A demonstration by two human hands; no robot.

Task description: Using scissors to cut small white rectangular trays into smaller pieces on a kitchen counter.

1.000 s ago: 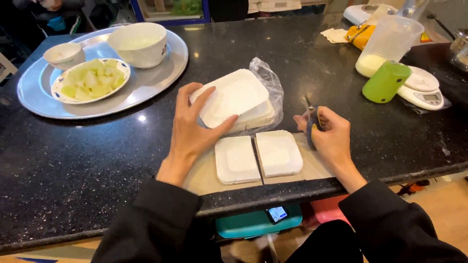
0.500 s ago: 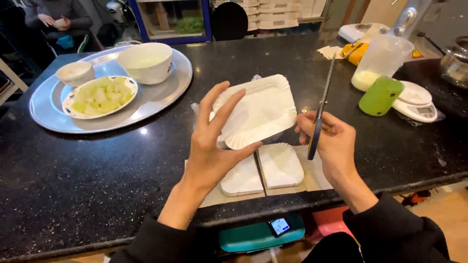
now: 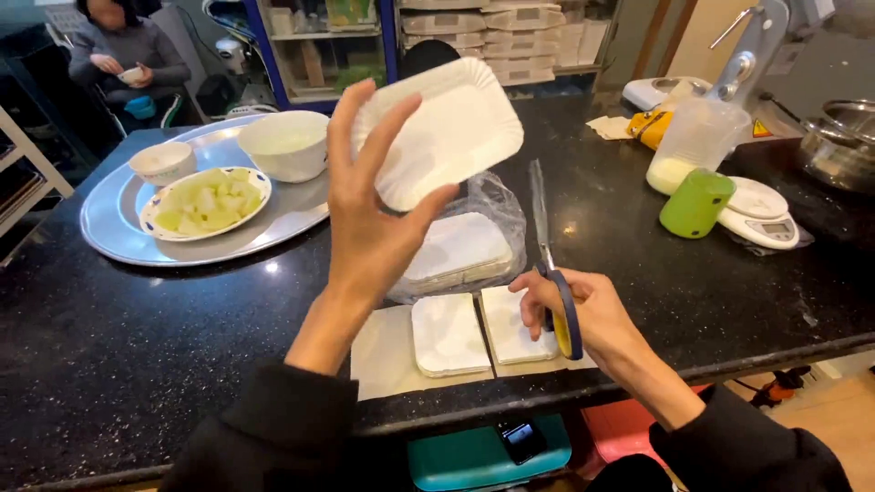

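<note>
The left hand [image 3: 378, 228], in the middle of the frame, holds one white paper tray [image 3: 444, 128] lifted off the counter, thumb pinching its near edge and fingers spread flat behind it; the tray is tilted, uncut and whole, a shallow rectangle with rounded corners and a raised, slightly fluted rim of thin pressed paper. The right hand [image 3: 583, 314], lower right of centre, is closed through the blue and yellow handles of a pair of scissors [image 3: 547, 264], whose long grey blades look shut and point up and away over the counter. Judging by how things lie, the work seems early to midway: two small white tray pieces [image 3: 478, 330] with straight inner edges already lie side by side on a pale sheet of paper [image 3: 383, 351] at the counter's near edge, while the lifted tray has not been touched by the blades and a stack of more trays [image 3: 460, 253] waits in a crinkled clear plastic bag just behind them. The counter [image 3: 137, 346] is glossy black speckled stone. At upper left a round metal tray [image 3: 118, 241] carries a bowl of pale green chunks [image 3: 202, 202]; at right stand a green cylinder [image 3: 697, 202] and a white kitchen scale [image 3: 761, 211].
</note>
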